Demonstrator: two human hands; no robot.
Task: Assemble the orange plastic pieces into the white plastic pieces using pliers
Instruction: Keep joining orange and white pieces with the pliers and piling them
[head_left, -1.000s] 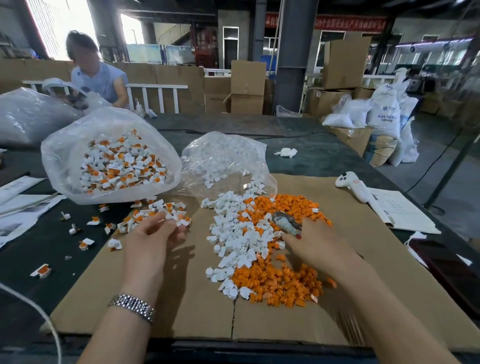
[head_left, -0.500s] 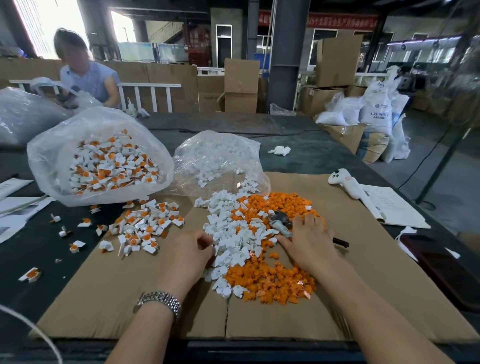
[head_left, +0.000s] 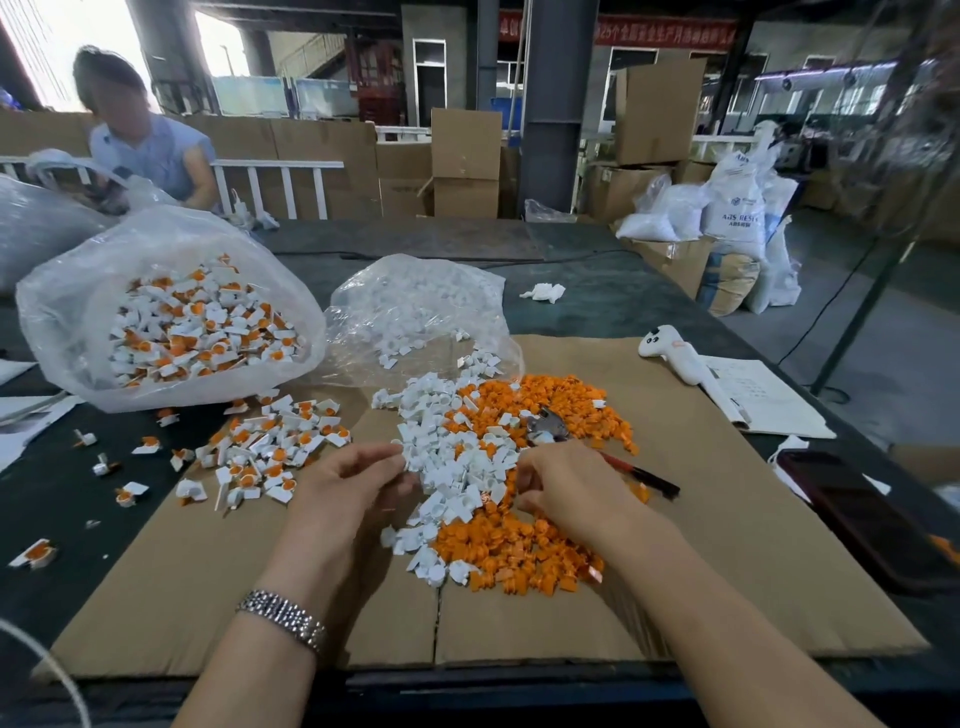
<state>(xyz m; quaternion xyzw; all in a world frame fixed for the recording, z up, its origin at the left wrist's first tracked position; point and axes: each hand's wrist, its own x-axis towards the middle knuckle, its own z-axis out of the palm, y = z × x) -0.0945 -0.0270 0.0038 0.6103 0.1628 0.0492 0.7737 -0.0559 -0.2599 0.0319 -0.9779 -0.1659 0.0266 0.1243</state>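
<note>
Head view: big bag (head_left: 62, 332) holds assembled pieces (head_left: 197, 332); left hand (head_left: 358, 483) pinches a white piece (head_left: 413, 462).

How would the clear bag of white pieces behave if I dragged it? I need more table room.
The clear bag looks thin and crumpled, so probably floppy. Its mouth lies open toward the white pieces on the cardboard, so dragging would likely spill more.

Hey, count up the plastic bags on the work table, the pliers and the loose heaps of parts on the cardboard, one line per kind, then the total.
Plastic bags holding parts: 2, the bag of finished pieces and the bag of white pieces
Pliers: 1
Loose heaps: 3, white, orange, finished
Total: 6
</note>
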